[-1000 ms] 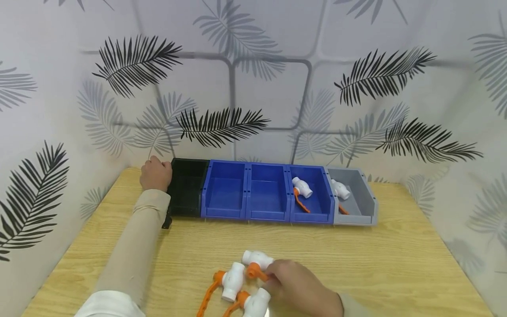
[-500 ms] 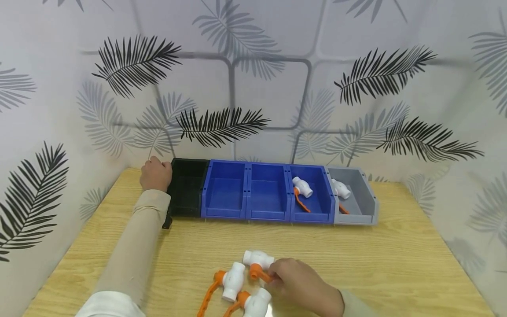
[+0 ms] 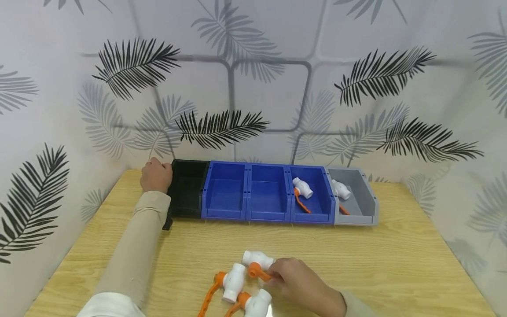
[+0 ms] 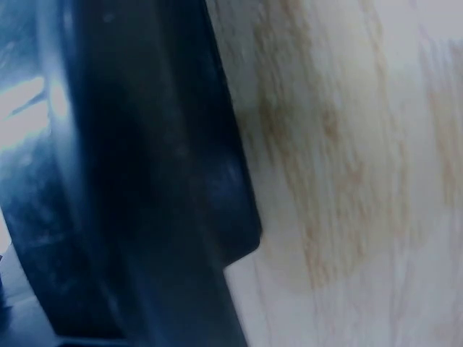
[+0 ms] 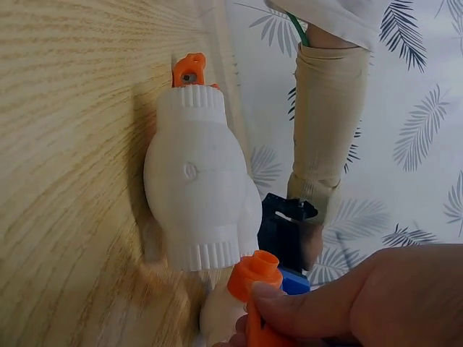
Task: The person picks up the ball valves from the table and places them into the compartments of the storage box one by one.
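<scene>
My right hand [image 3: 303,284] pinches the orange lever of a white ball valve [image 3: 257,259] lying on the table. The right wrist view shows the thumb pressed on that orange lever [image 5: 257,278]. Beside it lie two more ball valves with orange levers, one to the left [image 3: 233,282] and one nearer the front [image 3: 257,304]. My left hand [image 3: 156,175] is at the left wall of the black bin [image 3: 186,211], fingers curled and fingertips hidden; I cannot tell whether they grip it. The left wrist view shows a black bin wall [image 4: 145,181] close up.
Joined to the black bin, a row of blue bins [image 3: 225,214] and a grey bin [image 3: 356,220] runs along the back. One valve [image 3: 303,188] lies in the right blue bin, another [image 3: 340,189] in the grey bin. A leaf-patterned wall [image 3: 269,97] stands behind the wooden table [image 3: 396,264].
Almost nothing moves. The valve under my right hand shifts very slightly, while its lever stays pinched; my left hand keeps its place at the black bin.
</scene>
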Tool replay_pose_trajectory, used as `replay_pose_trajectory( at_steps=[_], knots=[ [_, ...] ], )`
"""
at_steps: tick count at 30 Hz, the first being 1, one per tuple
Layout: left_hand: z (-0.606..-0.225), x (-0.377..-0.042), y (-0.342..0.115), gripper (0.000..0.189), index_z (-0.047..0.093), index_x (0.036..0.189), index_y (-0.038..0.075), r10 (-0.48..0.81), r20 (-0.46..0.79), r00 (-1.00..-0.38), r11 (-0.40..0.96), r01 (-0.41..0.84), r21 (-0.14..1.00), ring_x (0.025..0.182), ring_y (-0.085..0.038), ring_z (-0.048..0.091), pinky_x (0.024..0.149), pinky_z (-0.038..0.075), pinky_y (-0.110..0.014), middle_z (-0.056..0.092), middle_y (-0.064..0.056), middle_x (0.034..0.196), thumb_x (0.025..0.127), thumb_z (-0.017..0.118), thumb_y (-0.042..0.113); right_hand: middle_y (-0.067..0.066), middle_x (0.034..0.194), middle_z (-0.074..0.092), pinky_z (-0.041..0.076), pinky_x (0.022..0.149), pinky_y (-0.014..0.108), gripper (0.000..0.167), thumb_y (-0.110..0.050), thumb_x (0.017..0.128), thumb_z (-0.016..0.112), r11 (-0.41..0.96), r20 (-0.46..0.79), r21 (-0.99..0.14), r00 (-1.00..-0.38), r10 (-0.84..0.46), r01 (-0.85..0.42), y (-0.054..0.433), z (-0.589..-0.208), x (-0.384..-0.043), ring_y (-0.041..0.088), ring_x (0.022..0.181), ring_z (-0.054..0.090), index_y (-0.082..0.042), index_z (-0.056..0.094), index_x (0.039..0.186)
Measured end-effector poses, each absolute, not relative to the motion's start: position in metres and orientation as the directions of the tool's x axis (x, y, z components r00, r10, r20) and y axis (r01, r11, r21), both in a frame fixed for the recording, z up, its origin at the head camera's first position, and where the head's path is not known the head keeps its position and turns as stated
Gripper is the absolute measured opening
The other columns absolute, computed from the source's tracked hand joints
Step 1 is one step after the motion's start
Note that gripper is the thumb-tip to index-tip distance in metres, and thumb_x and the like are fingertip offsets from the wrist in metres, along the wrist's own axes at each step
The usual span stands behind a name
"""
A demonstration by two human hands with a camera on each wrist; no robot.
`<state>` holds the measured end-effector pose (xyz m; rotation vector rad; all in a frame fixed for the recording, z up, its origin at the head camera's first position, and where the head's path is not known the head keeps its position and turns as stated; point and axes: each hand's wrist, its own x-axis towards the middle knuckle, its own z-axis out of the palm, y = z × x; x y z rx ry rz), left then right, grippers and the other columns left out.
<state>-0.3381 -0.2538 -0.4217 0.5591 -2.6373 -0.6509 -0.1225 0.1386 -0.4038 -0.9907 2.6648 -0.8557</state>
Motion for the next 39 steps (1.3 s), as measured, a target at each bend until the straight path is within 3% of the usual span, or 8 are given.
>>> replay_pose_trajectory(
  at_steps=[11,17,25,33,39],
  knots=[
    [-0.427,-0.340,-0.254,0.030,0.050,0.087,-0.007,-0.475,0.281,-0.834,0.814,-0.295,0.500,0.078,-0.046,0.052,0.060,0.043,-0.057,0.051,-0.026,0.081,0.090,0.035,0.018,-0.011,0.074,0.059,0.045,0.059,0.019,0.008,-0.008,0.079,0.071,0.600,0.104,-0.584,-0.783,-0.613,-0.547,0.147,-0.395,-0.131,0.000,0.064,0.048,-0.010,0.071,0.087],
    [-0.426,-0.341,-0.253,0.032,0.049,0.094,-0.008,-0.482,0.246,-0.841,0.810,-0.321,0.491,0.086,-0.046,0.052,0.065,0.044,-0.057,0.052,-0.027,0.089,0.092,0.035,0.020,-0.008,0.075,0.060,0.047,0.061,0.021,0.008,-0.008,0.079,0.071,0.616,0.195,-0.542,-0.798,-0.570,-0.572,0.149,-0.386,-0.139,0.002,0.065,0.050,-0.008,0.071,0.087],
    [-0.427,-0.342,-0.254,0.032,0.050,0.093,-0.008,-0.490,0.258,-0.833,0.808,-0.322,0.494,0.084,-0.046,0.052,0.064,0.043,-0.057,0.052,-0.027,0.088,0.091,0.035,0.020,-0.007,0.074,0.060,0.047,0.059,0.021,0.010,-0.007,0.075,0.074,0.655,0.295,-0.474,-0.807,-0.512,-0.589,0.153,-0.378,-0.153,0.004,0.064,0.051,-0.009,0.071,0.085],
    [-0.432,-0.346,-0.256,0.031,0.049,0.088,-0.006,-0.504,0.278,-0.818,0.804,-0.327,0.496,0.079,-0.046,0.052,0.060,0.043,-0.057,0.051,-0.026,0.084,0.090,0.034,0.020,-0.005,0.074,0.061,0.044,0.056,0.020,0.007,-0.007,0.077,0.073,0.675,0.297,-0.474,-0.824,-0.482,-0.566,0.151,-0.371,-0.176,0.006,0.061,0.050,-0.008,0.071,0.084],
    [-0.435,-0.350,-0.255,0.030,0.049,0.088,-0.006,-0.507,0.276,-0.817,0.804,-0.333,0.492,0.078,-0.046,0.052,0.057,0.042,-0.055,0.050,-0.025,0.081,0.089,0.034,0.020,-0.001,0.076,0.064,0.048,0.060,0.023,0.008,-0.006,0.077,0.073,0.689,0.341,-0.443,-0.818,-0.463,-0.574,0.149,-0.376,-0.198,0.008,0.064,0.056,-0.005,0.072,0.085]
  ],
)
